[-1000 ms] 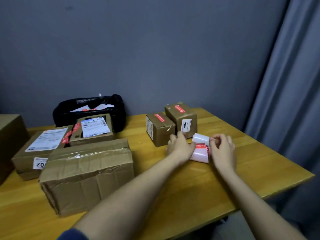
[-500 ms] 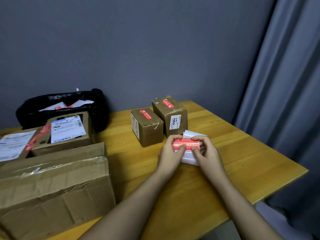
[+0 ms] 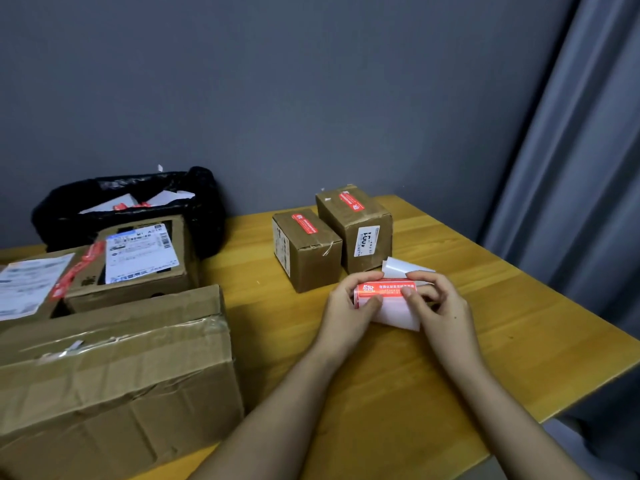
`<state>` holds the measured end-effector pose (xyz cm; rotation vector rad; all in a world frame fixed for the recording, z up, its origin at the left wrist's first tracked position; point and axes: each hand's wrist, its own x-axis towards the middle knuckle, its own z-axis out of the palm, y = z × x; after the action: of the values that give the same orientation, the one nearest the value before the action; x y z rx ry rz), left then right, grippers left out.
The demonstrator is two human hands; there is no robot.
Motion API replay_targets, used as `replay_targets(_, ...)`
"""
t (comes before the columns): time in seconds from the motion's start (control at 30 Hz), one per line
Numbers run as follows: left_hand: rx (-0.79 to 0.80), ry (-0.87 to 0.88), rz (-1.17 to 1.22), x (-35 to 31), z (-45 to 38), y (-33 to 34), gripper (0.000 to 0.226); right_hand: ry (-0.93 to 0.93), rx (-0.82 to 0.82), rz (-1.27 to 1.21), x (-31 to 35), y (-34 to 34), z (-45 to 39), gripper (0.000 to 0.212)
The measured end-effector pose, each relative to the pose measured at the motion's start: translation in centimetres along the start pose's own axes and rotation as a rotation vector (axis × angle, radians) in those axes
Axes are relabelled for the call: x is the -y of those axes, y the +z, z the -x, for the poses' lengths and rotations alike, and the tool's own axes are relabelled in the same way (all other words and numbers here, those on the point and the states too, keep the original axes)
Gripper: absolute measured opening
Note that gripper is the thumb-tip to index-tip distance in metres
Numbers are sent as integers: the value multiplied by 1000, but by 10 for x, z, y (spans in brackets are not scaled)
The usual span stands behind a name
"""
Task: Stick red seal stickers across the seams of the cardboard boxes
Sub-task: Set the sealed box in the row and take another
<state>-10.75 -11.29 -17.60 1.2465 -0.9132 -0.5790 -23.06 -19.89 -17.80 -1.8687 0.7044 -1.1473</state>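
Both hands hold a roll of white backing paper (image 3: 394, 311) with a red seal sticker (image 3: 389, 288) on top, just above the wooden table (image 3: 485, 344). My left hand (image 3: 348, 315) grips the roll's left end, thumb on the sticker's lower edge. My right hand (image 3: 438, 306) pinches the sticker's right end. Just behind stand two small cardboard boxes (image 3: 306, 249) (image 3: 356, 226), each with a red sticker on top. A large taped box (image 3: 114, 379) lies at the near left.
Two labelled boxes (image 3: 138, 261) (image 3: 31, 285) sit at the back left, joined by a red strip. A black bag (image 3: 128, 206) with paper scraps stands against the grey wall. A grey curtain (image 3: 571, 168) hangs right of the table's edge.
The view shifted right, so the boxes slid left in frame. My hands turned the roll so the red sticker faces up, and closed together over it.
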Motion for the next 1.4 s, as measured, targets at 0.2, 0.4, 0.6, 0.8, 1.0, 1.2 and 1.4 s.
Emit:
replay_targets(0.2, 2, 29, 19, 3, 1, -2, 33, 10, -10, -109, 5, -1, 0, 15)
replay_targets(0.4, -10, 15, 15, 2, 1, -1, 36, -12, -18, -116, 5, 0, 1, 20)
replay_targets(0.6, -28, -23, 23, 2, 0, 0, 39, -130, -78, 95, 3, 1, 0, 26)
replay_targets(0.8, -51, -10, -31, 0, 2, 2, 38, -289, -112, 320, 5, 1, 5, 16)
replay_targets(1.0, -65, -8, -90, 0, 1, 3, 39, -423, -100, 391, 13, 4, 10, 1)
replay_targets(1.2, -63, 14, -174, 3, 2, 5, 37, -495, -151, 339, 17, 4, 13, 7)
replay_targets(1.4, -43, -10, -209, 4, 1, 4, 49, -395, -227, 181, 16, 2, 14, 19)
